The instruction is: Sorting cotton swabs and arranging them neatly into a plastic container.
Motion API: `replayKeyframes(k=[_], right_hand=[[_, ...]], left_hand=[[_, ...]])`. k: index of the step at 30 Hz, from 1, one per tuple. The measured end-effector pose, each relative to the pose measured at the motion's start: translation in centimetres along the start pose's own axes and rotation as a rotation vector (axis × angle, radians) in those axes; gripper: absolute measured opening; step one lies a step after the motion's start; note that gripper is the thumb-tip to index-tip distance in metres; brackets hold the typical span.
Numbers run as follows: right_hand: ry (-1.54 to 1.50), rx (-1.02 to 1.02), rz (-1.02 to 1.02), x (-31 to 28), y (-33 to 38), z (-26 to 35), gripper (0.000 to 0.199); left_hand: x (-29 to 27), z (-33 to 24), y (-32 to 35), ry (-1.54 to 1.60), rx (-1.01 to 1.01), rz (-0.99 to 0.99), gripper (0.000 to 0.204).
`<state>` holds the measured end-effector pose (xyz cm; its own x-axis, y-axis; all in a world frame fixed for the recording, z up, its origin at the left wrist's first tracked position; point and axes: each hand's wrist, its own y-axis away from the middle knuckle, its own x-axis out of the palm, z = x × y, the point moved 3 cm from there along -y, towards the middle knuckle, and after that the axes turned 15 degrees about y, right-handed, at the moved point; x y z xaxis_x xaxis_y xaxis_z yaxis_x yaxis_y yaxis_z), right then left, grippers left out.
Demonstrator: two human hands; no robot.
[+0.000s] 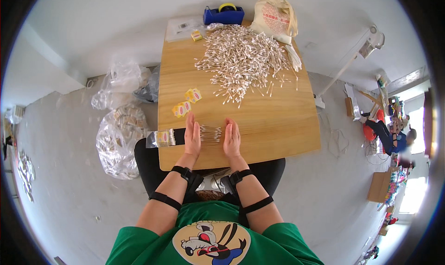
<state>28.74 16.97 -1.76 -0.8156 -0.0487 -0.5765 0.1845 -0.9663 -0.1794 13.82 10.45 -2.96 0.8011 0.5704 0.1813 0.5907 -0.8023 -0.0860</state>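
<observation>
Left hand [192, 137] and right hand [232, 138] flat, open, edge-on upon wooden surface [278, 126], bracketing small cotton swab bundle [211, 133]. Packed swab bag [163, 138] just left of left hand. Large swab heap [241, 56] well beyond both hands.

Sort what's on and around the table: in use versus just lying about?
In use: left hand and right hand squaring a cotton swab bundle; filled packet; swab heap; stickers.
Lying about: tape dispenser; cloth bag; floor bags.

My left hand [193, 138] and right hand [232, 139] stand edge-down, palms facing, fingers straight and together, forearms strapped at wrist and mid-forearm.
</observation>
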Motion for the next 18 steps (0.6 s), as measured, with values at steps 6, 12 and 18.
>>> replayKeyframes(k=[6, 12, 18], right_hand=[[-0.139, 0.039, 0.058, 2.3, -0.2, 1.0, 0.045], [-0.431, 0.114, 0.051, 3.3, -0.5, -0.1, 0.044], [-0.416, 0.16, 0.02, -0.3, -0.3, -1.4, 0.041]], left_hand=[[0.9, -0.1, -0.3, 0.308, -0.179, 0.005, 0.053], [1.0, -0.1, -0.1, 0.337, -0.142, 0.03, 0.054], [0.3, -0.9, 0.7, -0.891, 0.262, 0.389, 0.051]])
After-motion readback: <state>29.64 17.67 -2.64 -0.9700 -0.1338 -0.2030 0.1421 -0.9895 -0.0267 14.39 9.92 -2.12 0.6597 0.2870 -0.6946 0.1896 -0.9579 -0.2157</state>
